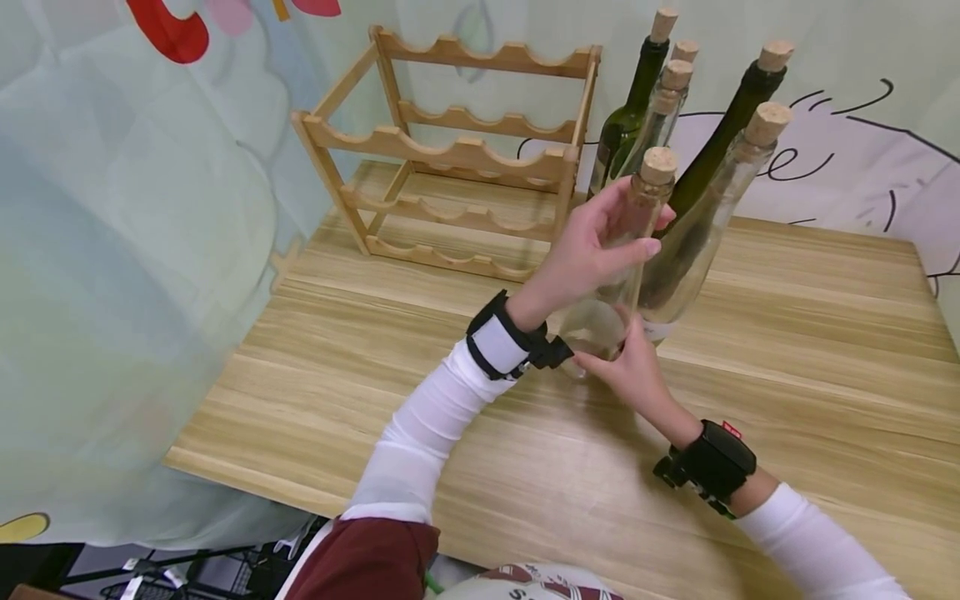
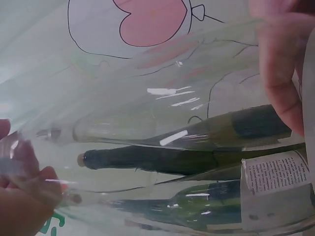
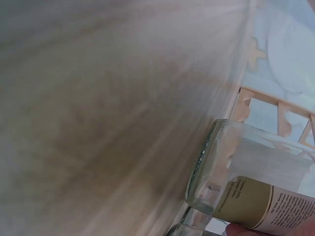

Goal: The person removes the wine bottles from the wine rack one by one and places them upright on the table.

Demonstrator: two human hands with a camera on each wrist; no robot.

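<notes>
A clear glass bottle (image 1: 592, 321) with a cork in its mouth is held between both hands, slightly tilted, its base at or just above the table. My left hand (image 1: 600, 246) grips it round the neck below the cork. Low on the body, my right hand (image 1: 633, 367) holds it between thumb and fingers, partly hidden behind the glass. A printed label (image 3: 251, 201) shows on the lower body in the right wrist view, fingertips touching it. Just behind stand another corked clear bottle (image 1: 686, 258) and a green bottle (image 1: 723, 137).
A wooden bottle rack (image 1: 468, 154) stands at the back left of the wooden table (image 1: 810, 375). More corked bottles, including a dark green one (image 1: 633, 117), cluster between the rack and the hands. A printed curtain (image 1: 150, 208) hangs along the left edge and the back.
</notes>
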